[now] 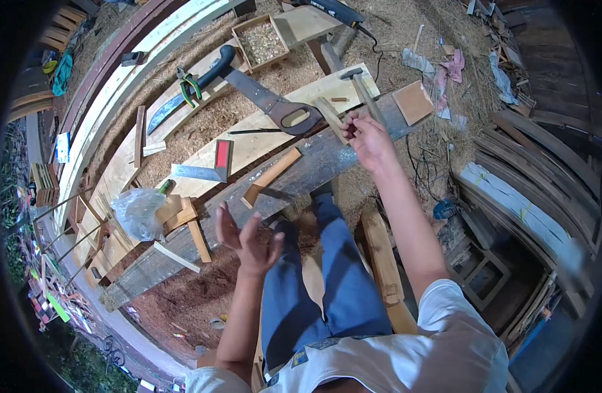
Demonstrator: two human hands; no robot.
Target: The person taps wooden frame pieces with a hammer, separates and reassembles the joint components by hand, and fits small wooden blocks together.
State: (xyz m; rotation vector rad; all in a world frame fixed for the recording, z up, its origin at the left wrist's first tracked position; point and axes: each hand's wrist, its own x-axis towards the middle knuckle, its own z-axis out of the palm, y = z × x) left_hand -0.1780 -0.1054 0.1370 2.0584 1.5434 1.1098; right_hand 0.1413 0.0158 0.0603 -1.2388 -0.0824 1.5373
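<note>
My left hand (247,241) is raised with fingers spread and nothing in it, nearest a short wooden strip (278,171) on the plank bench (314,160). My right hand (369,141) is above the bench's right part, thumb and fingertips pinched together; whether they hold something small is hidden. A narrow wooden piece (328,114) passes by these fingertips, and I cannot tell if they touch it. Just beyond lies a hammer (361,88). Left of it rests a handsaw (265,101), with a dark pencil (255,131) and a try square (209,171) on the pale board (261,147).
Farther back are green-handled pliers (188,86), a second saw with a black handle (220,62) and a shallow box of small pieces (261,42). A clear plastic bag (140,213) sits at left. A square wooden block (413,103) lies at the bench's right end.
</note>
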